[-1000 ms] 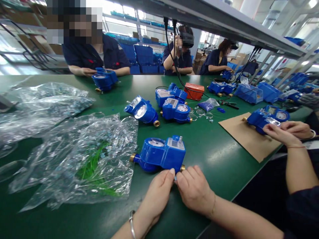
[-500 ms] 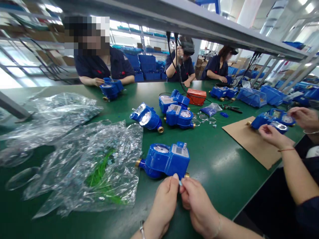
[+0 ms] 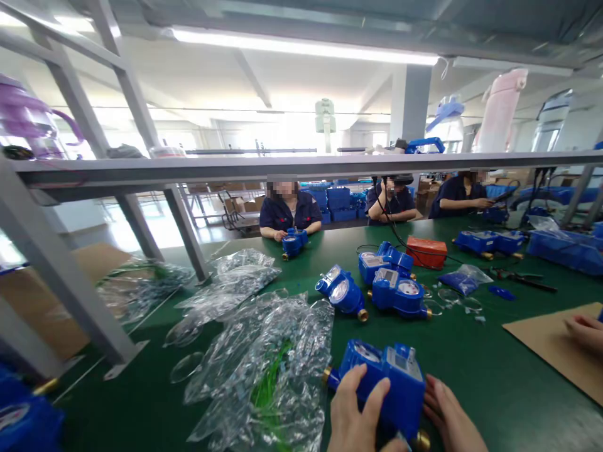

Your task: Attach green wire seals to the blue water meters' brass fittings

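A blue water meter point(image 3: 396, 392) with brass threaded ends lies on the green table right in front of me. My left hand point(image 3: 353, 411) reaches over its near left side, fingers apart and pressed onto the blue body. At the meter's right end, my right hand point(image 3: 452, 417) has its fingers stretched out along the housing, close to or touching it. A small pale-blue bit shows by the lower brass end, partly cut off by the frame. Left of the meter lies a clear plastic bag point(image 3: 301, 333) with green ties point(image 3: 271, 383) and small pale-blue pieces.
More water meters point(image 3: 342, 290) stand further back, near an orange box point(image 3: 426, 252). Pliers point(image 3: 522, 276) and a bag of blue parts point(image 3: 464, 279) lie right. A co-worker's hand point(image 3: 584, 333) is over cardboard point(image 3: 560, 339). A metal shelf post point(image 3: 70, 263) rises at left.
My view has swung left and up. My hands, earlier pinched together over a small pale-blue piece before the meter, have separated and moved to the meter's two sides.
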Motion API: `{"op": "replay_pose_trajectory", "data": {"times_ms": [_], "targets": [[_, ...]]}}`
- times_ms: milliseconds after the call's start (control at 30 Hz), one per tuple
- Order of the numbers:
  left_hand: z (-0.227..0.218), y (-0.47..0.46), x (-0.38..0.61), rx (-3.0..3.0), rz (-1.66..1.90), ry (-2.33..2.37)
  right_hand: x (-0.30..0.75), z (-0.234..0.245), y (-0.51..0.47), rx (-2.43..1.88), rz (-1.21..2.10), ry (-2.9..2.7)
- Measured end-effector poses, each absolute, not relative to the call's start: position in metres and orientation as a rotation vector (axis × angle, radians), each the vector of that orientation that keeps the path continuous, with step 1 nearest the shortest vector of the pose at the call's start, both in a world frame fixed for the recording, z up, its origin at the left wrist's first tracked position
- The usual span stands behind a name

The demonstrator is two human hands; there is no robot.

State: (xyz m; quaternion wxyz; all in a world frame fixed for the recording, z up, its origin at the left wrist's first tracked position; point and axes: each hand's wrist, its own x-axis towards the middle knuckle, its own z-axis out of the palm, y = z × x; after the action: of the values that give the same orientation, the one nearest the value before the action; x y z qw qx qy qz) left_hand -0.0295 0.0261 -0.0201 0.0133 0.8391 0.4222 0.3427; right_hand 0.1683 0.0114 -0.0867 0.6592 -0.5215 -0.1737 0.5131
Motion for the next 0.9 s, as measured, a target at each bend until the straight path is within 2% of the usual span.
{"op": "replay_pose_trajectory", "data": {"times_ms": [133,300,533,667,767,900], "targets": [[0.001,0.038,-0.036,3.149,0.6,1.075,0.159,-0.064,0.017,-1.013,1.266,-0.559],[0.023,0.054,-0.037,3.24,0.443,0.96,0.156,-0.049,0.016,-0.975,1.256,-0.667],[0.014,0.058,-0.049,3.174,0.667,0.793,0.162,-0.05,-0.001,-1.187,0.952,-1.054],[0.015,0.057,-0.071,3.03,0.872,0.662,0.158,-0.039,-0.02,-1.315,0.653,-1.28],[0.022,0.046,-0.086,2.753,0.986,0.653,0.152,-0.014,-0.036,-1.26,0.486,-1.471],[0.039,0.019,-0.093,2.223,1.032,0.838,0.14,0.042,-0.061,-1.14,0.305,-1.656]]}}
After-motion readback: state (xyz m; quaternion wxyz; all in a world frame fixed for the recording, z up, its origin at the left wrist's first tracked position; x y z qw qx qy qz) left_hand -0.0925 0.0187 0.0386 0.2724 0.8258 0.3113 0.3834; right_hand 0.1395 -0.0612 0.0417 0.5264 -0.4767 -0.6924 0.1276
